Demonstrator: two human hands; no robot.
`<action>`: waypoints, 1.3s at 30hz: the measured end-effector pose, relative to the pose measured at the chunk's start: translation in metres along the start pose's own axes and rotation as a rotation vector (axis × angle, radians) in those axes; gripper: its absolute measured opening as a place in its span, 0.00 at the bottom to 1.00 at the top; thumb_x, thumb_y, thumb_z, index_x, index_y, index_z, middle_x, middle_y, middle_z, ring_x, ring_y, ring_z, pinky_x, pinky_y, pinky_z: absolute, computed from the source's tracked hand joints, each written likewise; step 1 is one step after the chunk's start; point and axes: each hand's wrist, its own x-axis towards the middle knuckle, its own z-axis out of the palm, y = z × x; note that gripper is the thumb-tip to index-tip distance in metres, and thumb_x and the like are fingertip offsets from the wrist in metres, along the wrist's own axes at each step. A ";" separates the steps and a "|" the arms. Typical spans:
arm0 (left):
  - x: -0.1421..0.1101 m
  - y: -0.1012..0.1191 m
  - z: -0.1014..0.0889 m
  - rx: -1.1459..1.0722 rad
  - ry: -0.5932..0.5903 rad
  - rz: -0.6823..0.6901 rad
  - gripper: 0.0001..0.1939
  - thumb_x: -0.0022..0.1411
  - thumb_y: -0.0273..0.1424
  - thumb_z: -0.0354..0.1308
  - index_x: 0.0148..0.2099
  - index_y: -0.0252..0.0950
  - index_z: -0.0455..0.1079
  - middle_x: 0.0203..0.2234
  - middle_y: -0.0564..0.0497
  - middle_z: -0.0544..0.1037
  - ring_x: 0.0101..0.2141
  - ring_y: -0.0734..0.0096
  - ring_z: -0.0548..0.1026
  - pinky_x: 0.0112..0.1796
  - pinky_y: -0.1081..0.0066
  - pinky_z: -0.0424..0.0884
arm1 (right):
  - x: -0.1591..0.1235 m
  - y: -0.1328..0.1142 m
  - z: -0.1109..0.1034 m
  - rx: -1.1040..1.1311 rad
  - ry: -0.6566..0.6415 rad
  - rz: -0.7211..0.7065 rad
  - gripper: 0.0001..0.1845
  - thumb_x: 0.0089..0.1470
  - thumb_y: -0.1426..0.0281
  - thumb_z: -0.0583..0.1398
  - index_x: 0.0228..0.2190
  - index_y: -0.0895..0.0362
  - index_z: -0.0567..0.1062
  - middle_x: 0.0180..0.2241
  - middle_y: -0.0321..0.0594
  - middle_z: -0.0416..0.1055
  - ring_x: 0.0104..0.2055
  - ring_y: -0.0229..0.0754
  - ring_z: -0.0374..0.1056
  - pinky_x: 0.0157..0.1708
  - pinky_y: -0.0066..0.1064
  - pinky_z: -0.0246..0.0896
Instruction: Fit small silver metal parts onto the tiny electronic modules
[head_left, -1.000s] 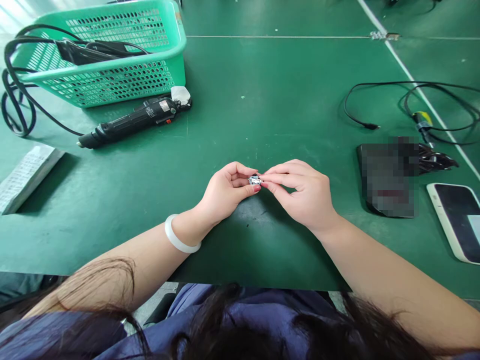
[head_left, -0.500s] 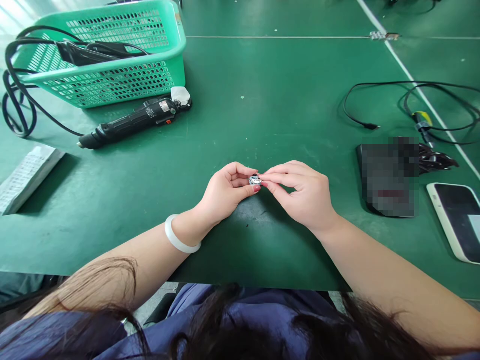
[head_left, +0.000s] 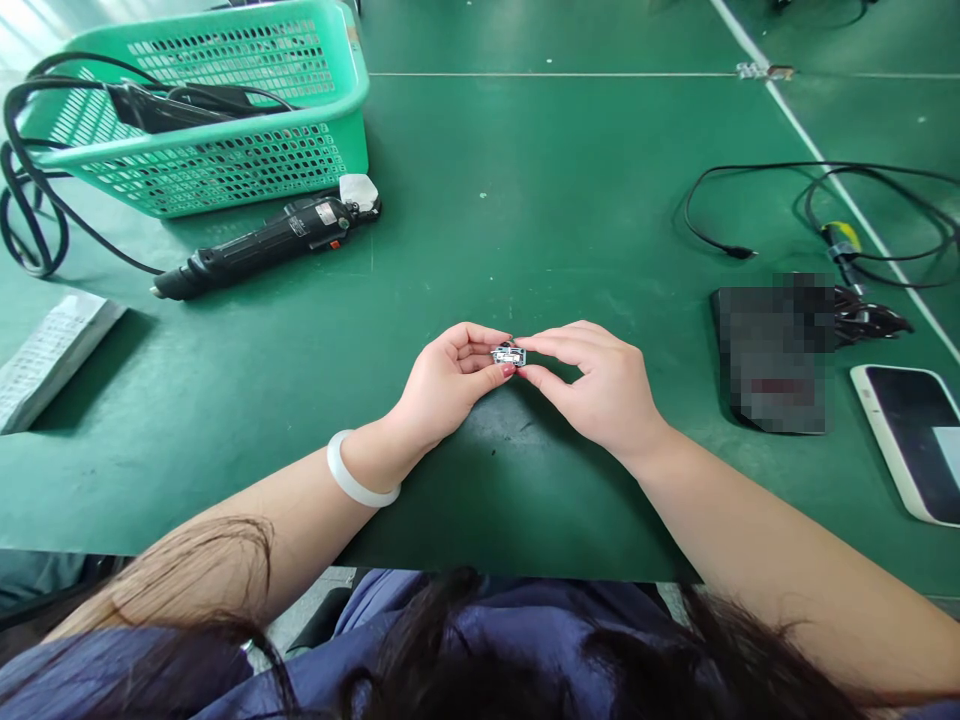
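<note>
Between my two hands is a small silver metal part (head_left: 509, 355) with dark spots, held just above the green table (head_left: 570, 240). Its exact kind is too small to make out. My left hand (head_left: 450, 385) pinches the part's left side between thumb and fingers, the other fingers curled behind. From the right, my right hand (head_left: 592, 385) grips the part's right end with thumb and index finger. Part of the metal piece is covered by my fingertips.
A green plastic basket (head_left: 225, 165) holding black cabled gear stands back left. Before it lies a black electric screwdriver (head_left: 262, 240). A pale wrapped block (head_left: 56, 360) is at far left. On the right are a black cable (head_left: 705, 190), a blurred dark box (head_left: 776, 365) and a phone (head_left: 911, 440).
My right fingers have spread slightly around the part's right end, and more of the silver part shows. My left hand keeps its pinch.
</note>
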 end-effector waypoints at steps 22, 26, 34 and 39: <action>0.021 -0.001 0.002 0.149 0.055 0.077 0.15 0.48 0.24 0.66 0.41 0.33 0.70 0.35 0.49 0.79 0.38 0.71 0.78 0.50 0.62 0.71 | 0.012 0.017 0.013 0.011 0.006 0.101 0.10 0.53 0.71 0.62 0.39 0.52 0.80 0.36 0.38 0.78 0.34 0.41 0.70 0.35 0.36 0.69; 0.026 -0.002 0.002 0.177 0.055 0.071 0.16 0.49 0.23 0.66 0.42 0.33 0.70 0.37 0.48 0.78 0.37 0.71 0.78 0.50 0.62 0.71 | 0.014 0.023 0.016 0.011 0.003 0.121 0.10 0.52 0.71 0.62 0.38 0.53 0.80 0.35 0.39 0.78 0.34 0.41 0.70 0.35 0.36 0.68; 0.024 0.001 0.002 0.199 0.022 0.045 0.18 0.50 0.19 0.62 0.45 0.32 0.69 0.41 0.46 0.78 0.39 0.72 0.79 0.50 0.64 0.71 | 0.015 0.024 0.019 0.002 0.029 0.122 0.11 0.52 0.72 0.61 0.38 0.54 0.80 0.36 0.40 0.78 0.36 0.42 0.70 0.33 0.34 0.67; 0.022 0.003 0.003 0.200 0.029 0.037 0.19 0.50 0.20 0.63 0.46 0.32 0.69 0.42 0.45 0.78 0.39 0.72 0.79 0.50 0.63 0.70 | 0.014 0.023 0.019 -0.019 0.031 0.112 0.10 0.51 0.72 0.62 0.37 0.54 0.80 0.36 0.40 0.78 0.37 0.43 0.70 0.37 0.37 0.68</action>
